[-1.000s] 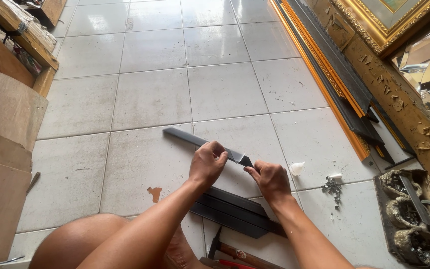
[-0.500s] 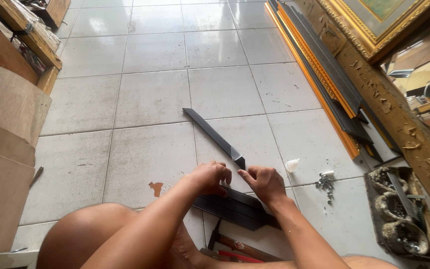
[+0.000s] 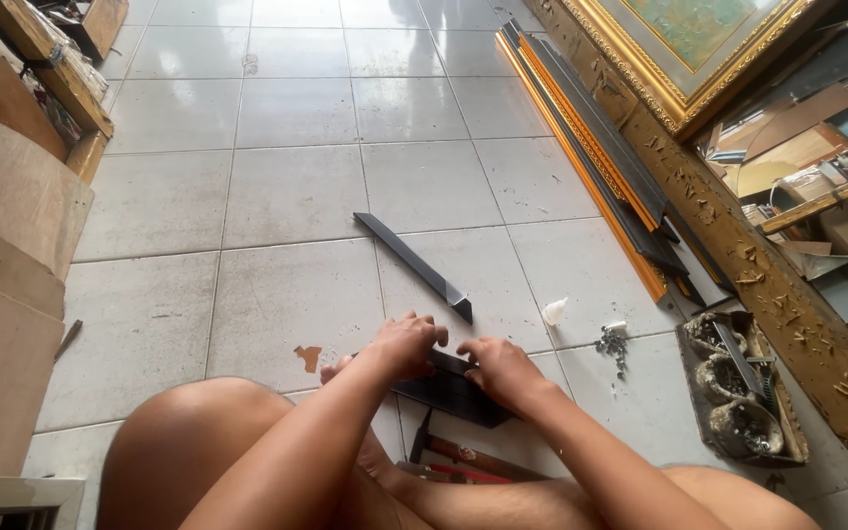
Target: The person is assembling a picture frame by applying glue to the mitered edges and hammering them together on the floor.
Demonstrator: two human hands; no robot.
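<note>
I sit on a tiled floor. My left hand and my right hand both rest on a stack of black frame moulding pieces lying in front of my knees, fingers curled over its top edge. One black moulding strip with mitred ends lies apart on the tiles just beyond my hands, angled away to the upper left. A hammer with a reddish handle lies between my legs, below the stack.
Long orange and black mouldings lie along the right wall below a gilt-framed picture. A tray of small parts, a pile of nails and a white scrap sit right. Cardboard sheets stand left.
The single black strip has been let go and now lies on the tiles farther from me. Both hands have drawn back onto the stack of black pieces near my knees.
</note>
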